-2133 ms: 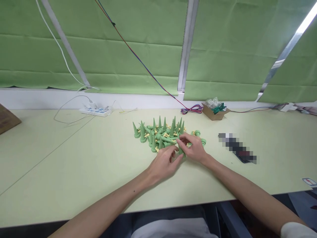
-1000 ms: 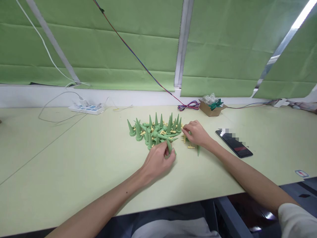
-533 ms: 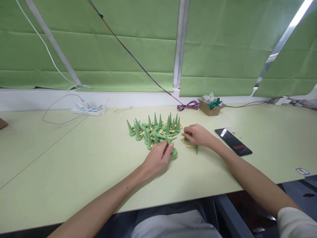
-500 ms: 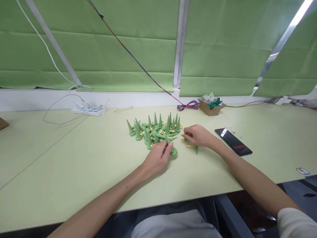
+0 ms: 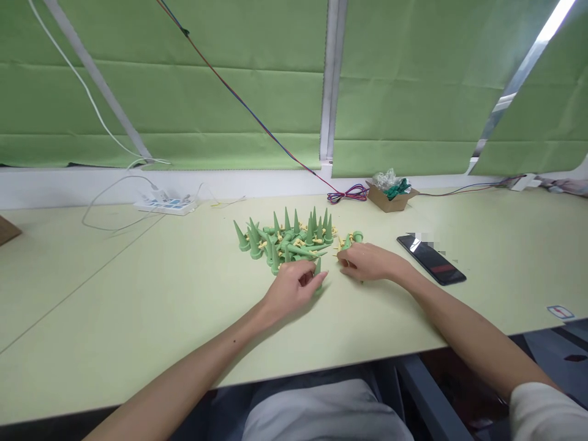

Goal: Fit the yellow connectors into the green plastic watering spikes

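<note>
A pile of green plastic watering spikes (image 5: 285, 236), pointed cones on round bases mixed with small yellow pieces, occupies the middle of the table. At its near right side, my left hand (image 5: 291, 285) has its thumb and fingers closed around one green spike (image 5: 318, 266), which now points up. My right hand (image 5: 365, 260) is just right of the pile with fingers curled down among small yellow valve-like pieces (image 5: 340, 244). What its fingertips pinch is hidden. Behind that hand lies another green piece (image 5: 358, 236).
A black phone (image 5: 432, 260) lies to the right. At the back are a small cardboard box (image 5: 389, 201) with plastic wrap and green material, a coiled red-and-blue cable (image 5: 348, 194) and a white power strip (image 5: 168, 206). A brown box corner (image 5: 7, 229) shows at left.
The green spike at my left hand has turned from leaning to upright. My right hand has come lower and nearer, uncovering a green piece behind it. The view has shifted slightly.
</note>
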The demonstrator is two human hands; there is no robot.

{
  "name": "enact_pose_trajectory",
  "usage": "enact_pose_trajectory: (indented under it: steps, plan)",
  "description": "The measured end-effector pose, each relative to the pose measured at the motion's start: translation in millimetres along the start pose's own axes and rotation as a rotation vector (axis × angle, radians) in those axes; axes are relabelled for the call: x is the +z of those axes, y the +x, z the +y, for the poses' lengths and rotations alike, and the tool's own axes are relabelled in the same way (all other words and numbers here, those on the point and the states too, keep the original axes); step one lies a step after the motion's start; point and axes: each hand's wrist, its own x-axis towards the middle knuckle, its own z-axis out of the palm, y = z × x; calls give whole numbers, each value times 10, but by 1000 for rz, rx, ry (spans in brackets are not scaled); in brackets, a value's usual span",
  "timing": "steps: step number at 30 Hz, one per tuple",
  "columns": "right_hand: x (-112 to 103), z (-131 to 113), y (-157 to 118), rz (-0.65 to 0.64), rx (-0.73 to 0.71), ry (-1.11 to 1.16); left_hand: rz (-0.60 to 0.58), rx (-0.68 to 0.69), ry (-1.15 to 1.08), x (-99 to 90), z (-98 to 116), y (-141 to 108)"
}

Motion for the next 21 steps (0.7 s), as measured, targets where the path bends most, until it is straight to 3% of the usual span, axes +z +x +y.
enact_pose_trajectory:
  steps: [9,14,21]
  plan:
    - [112,-126,69,87,-14,-20,-145,-26,56,-26,-7,8]
    - [171,-265,115,180,-12,121,-198,-81,55,-19,-24,-4]
    - [235,-283,129,243,-74,448,-159,-76,29,-15,-45,7]
